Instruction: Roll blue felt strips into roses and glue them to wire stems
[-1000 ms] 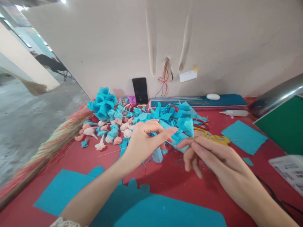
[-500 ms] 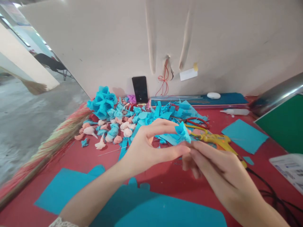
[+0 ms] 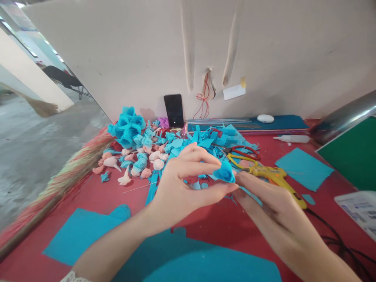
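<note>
A small blue paper flower [image 3: 225, 172], rolled like a rosebud, is held up over the table between my two hands. My left hand [image 3: 185, 180] curls around its left side, with the fingers above and the thumb below. My right hand [image 3: 267, 203] pinches at the flower's lower right, where its base is hidden by the fingertips. Behind the hands lies a heap of blue paper scraps [image 3: 205, 139]. Finished-looking pink and blue paper flowers [image 3: 143, 156] are piled to the left of it.
A yellow glue gun [image 3: 273, 176] and scissors [image 3: 243, 154] lie right of the hands. Blue paper sheets [image 3: 199, 258] cover the front of the red table [image 3: 102, 196]. A phone [image 3: 174, 111] leans on the wall. A white bottle [image 3: 292, 139] and green board [image 3: 352, 156] are at right.
The blue flower has tipped so its rolled top shows more, and it sits slightly lower and further left. The right hand's lower fingers have drawn in. The table items stay put.
</note>
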A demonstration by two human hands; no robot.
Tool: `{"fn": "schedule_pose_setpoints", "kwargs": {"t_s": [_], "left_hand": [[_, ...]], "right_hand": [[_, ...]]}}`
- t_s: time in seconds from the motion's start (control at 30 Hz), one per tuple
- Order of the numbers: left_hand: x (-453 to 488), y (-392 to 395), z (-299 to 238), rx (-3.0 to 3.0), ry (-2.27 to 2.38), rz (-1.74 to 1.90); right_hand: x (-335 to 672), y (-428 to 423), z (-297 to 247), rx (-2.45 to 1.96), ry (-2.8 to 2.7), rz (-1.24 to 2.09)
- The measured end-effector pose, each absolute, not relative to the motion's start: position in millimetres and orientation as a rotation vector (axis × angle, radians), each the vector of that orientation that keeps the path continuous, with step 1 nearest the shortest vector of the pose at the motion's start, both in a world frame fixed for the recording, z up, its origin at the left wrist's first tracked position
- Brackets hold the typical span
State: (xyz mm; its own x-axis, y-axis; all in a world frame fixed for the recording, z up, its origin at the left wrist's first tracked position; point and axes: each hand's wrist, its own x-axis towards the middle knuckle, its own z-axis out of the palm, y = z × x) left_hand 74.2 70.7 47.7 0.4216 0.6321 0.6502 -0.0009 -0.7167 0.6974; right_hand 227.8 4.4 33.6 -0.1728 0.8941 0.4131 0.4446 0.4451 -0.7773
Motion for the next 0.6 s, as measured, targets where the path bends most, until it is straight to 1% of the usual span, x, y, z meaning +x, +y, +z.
{"fn": "schedule_pose_setpoints", "kwargs": {"t_s": [0.1,0.17,0.23,0.4,0.6], "left_hand": [[71.3,68.5,50.3,2.329,0.587,1.4],[70.4,66.4,50.5,2.428,0.612,1.422],[70.3,64.3,49.9,2.482,0.617,1.414],[70.9,61.3,49.9,2.573,0.587,1.45],[71.0,61.6,51.9,2.615,0.585,1.433]], "right_hand": [[230.1,11.4,35.0,-1.176,-1.839,0.431],[231.9,14.3,35.5,-1.191,-1.852,0.38],[232.8,15.6,35.7,-1.185,-1.835,0.386],[231.5,17.4,35.3,-1.162,-1.789,0.515],[230.7,17.7,33.6,-1.191,-1.75,0.518]]}}
